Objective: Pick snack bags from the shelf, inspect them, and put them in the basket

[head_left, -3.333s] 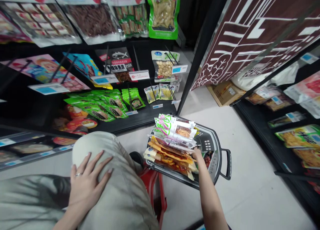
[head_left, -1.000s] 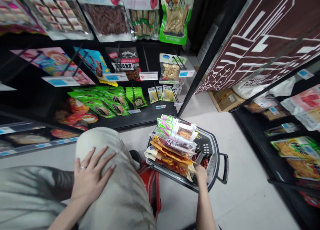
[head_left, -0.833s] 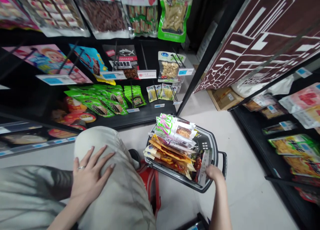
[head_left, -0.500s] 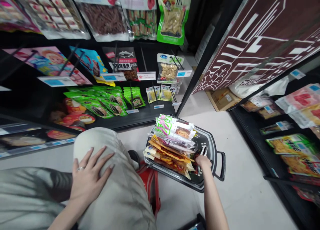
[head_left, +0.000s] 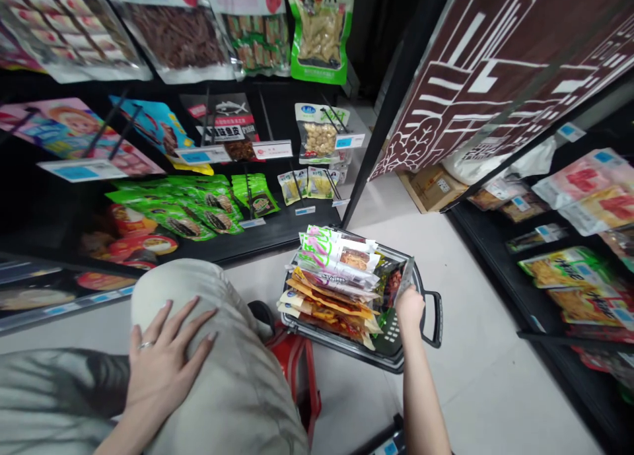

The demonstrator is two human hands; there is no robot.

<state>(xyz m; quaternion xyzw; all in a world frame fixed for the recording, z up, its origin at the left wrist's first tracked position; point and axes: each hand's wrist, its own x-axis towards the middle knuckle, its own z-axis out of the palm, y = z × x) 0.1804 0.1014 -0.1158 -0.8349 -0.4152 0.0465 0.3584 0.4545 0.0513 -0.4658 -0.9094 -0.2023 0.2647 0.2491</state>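
My left hand (head_left: 166,362) lies spread on my trouser knee (head_left: 183,283), a ring on one finger, holding nothing. At the right end of a black shopping basket (head_left: 391,361), my right hand (head_left: 410,308) grips a snack packet (head_left: 395,282). The packet is tilted, with a pale edge and dark reddish contents; my fingers partly hide it. Upright snack bags (head_left: 337,260) stand packed in the basket's left part, with white and green ones behind and orange and cream ones in front. Slots in the basket floor show below my right hand.
Hanging snack bags (head_left: 319,35) and price tags on hooks jut from the black shelf ahead. Green packets (head_left: 185,207) lie on its lower shelf. A red frame (head_left: 310,385) is beside my leg. More shelving (head_left: 559,349) runs along the right, near a cardboard box (head_left: 434,187).
My right hand has come up from the basket's floor, lifting and tilting the packet toward the right rim. My left hand stays on the knee. The view has shifted slightly.
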